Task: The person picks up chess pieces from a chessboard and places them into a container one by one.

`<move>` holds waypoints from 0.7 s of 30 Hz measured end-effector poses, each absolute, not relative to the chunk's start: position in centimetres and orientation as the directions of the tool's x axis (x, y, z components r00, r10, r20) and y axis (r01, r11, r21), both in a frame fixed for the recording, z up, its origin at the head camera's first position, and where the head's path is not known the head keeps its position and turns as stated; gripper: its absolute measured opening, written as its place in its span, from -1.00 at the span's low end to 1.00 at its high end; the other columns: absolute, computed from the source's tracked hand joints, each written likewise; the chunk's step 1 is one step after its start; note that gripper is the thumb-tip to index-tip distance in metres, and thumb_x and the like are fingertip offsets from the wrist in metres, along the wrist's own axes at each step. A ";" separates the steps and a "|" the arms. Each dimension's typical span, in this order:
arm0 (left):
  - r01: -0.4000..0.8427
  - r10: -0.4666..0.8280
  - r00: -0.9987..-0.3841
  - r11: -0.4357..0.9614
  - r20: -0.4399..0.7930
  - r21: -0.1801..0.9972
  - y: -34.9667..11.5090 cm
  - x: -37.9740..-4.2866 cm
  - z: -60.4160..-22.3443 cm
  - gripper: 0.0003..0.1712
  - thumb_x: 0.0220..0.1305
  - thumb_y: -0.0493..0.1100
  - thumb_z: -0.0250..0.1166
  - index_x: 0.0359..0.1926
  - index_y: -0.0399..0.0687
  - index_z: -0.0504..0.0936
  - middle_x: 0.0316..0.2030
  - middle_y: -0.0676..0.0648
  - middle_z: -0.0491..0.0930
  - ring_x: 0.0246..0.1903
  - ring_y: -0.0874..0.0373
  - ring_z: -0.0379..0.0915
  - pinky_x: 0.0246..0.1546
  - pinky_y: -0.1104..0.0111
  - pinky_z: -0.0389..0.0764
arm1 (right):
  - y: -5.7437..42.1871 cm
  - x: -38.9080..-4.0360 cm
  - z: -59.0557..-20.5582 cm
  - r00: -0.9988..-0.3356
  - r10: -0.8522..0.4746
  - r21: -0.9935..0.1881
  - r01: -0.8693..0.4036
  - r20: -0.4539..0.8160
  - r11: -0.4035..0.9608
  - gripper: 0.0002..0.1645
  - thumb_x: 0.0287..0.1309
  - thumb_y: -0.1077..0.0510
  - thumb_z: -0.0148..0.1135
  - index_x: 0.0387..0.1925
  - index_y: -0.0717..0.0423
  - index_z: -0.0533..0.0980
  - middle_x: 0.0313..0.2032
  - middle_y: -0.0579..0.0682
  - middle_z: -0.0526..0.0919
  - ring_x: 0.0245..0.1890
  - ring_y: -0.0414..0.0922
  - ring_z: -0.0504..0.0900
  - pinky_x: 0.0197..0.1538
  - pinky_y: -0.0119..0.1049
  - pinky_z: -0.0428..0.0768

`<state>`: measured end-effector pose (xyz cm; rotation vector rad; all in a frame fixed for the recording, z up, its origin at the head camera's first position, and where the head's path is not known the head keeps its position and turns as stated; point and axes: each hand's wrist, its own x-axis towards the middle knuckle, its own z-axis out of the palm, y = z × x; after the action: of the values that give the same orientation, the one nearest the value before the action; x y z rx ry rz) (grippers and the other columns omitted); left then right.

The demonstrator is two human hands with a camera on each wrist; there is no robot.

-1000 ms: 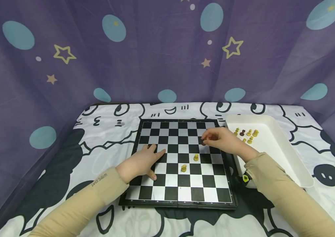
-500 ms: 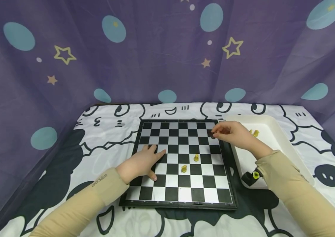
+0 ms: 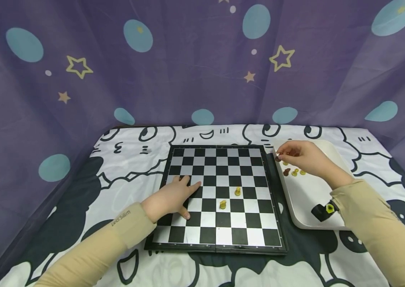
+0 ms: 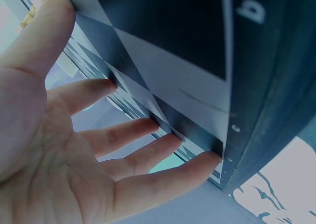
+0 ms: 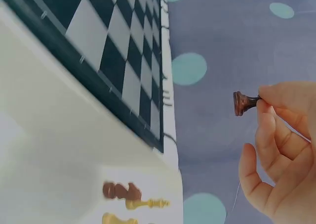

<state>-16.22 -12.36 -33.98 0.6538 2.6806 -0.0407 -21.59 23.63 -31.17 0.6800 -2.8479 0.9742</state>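
Observation:
My left hand (image 3: pixel 168 197) rests with spread fingers on the left side of the black-and-white chessboard (image 3: pixel 208 219); in the left wrist view its fingertips touch the squares. Above the left end of the white tray (image 3: pixel 300 203), my right hand (image 3: pixel 304 157) pinches a dark brown chess piece (image 5: pixel 242 104) between thumb and fingers. Its flat base points away from the hand, and its top is hidden by the fingertips. Two yellow chess pieces stand on the board: a pawn-like one (image 3: pixel 237 191) and a knight-like one (image 3: pixel 223 204).
Inside the tray lie a brown knight (image 5: pixel 121 190), a slim yellow piece (image 5: pixel 150 203) and other yellow pieces, partly hidden by the right hand. Tray and board stand side by side on a cartoon-print cloth (image 3: pixel 173 267). A purple curtain (image 3: pixel 173 79) hangs behind.
My right hand has moved right, from over the board's right side to over the tray, carrying the brown chess piece. The left hand and both yellow pieces on the board stay put.

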 end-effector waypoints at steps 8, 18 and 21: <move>0.449 0.437 -0.820 0.892 -0.370 0.058 -12.3 -16.2 -34.1 0.16 -0.25 0.10 0.53 0.41 -0.05 0.21 0.28 -0.37 0.21 0.22 -0.32 0.17 0.11 0.00 0.44 | 25.8 -21.7 -31.7 -0.916 -0.347 -0.537 -0.400 0.203 0.742 -0.84 0.16 0.22 0.23 -0.23 0.19 0.62 -0.42 0.00 0.67 -0.47 -0.35 0.52 -0.36 -0.38 0.47; 0.450 0.439 -0.820 0.891 -0.368 0.062 -12.3 -16.3 -34.0 0.16 -0.25 0.09 0.53 0.41 -0.05 0.21 0.27 -0.36 0.22 0.20 -0.32 0.19 0.09 0.00 0.46 | 28.4 -22.3 -33.2 -0.941 -0.272 -0.543 -0.338 0.201 0.769 -0.81 0.17 0.22 0.22 -0.23 0.27 0.61 -0.40 0.08 0.68 -0.44 -0.49 0.45 -0.32 -0.44 0.46; 0.450 0.438 -0.820 0.891 -0.368 0.058 -12.3 -16.3 -34.0 0.16 -0.25 0.09 0.53 0.41 -0.05 0.21 0.27 -0.36 0.22 0.20 -0.32 0.19 0.08 0.01 0.47 | 29.1 -22.5 -33.6 -0.957 -0.236 -0.547 -0.291 0.170 0.785 -0.75 0.21 0.17 0.19 -0.19 0.29 0.60 -0.35 0.12 0.67 -0.43 -0.46 0.45 -0.30 -0.38 0.46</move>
<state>-16.29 -12.28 -33.99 0.6538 2.6826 -0.0444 -22.52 29.15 -33.64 0.4264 -2.8805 0.9049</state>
